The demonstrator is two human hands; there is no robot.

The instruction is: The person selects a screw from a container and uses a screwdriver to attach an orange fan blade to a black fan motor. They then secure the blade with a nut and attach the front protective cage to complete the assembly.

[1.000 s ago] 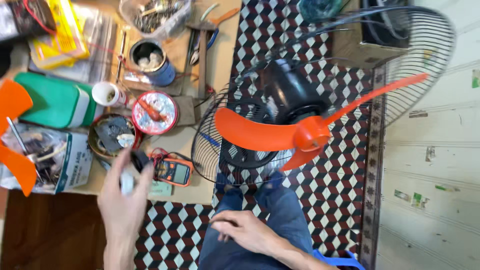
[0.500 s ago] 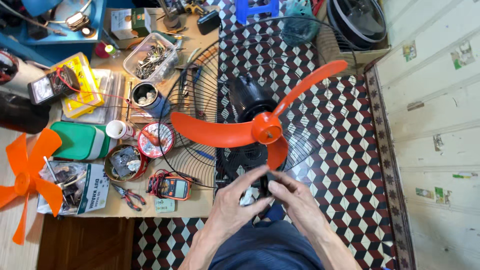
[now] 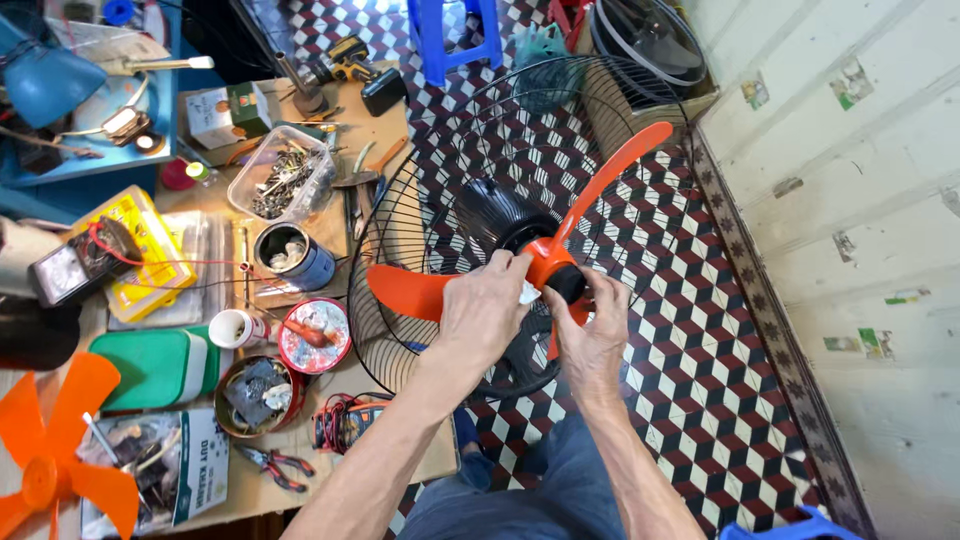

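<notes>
The orange three-bladed plastic fan propeller (image 3: 545, 262) sits on the black motor housing (image 3: 492, 218), inside the round black wire fan guard (image 3: 400, 200). The left hand (image 3: 487, 310) curls its fingers over the propeller hub, pinching a small white piece. The right hand (image 3: 592, 325) wraps half-closed around the hub's right side. A cluttered wooden workbench (image 3: 385, 120) lies left of the guard.

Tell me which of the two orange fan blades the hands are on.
The orange plastic fan blade mounted inside the black wire guard; both hands grip its hub. The other lies untouched at the workbench's near-left corner.
</notes>
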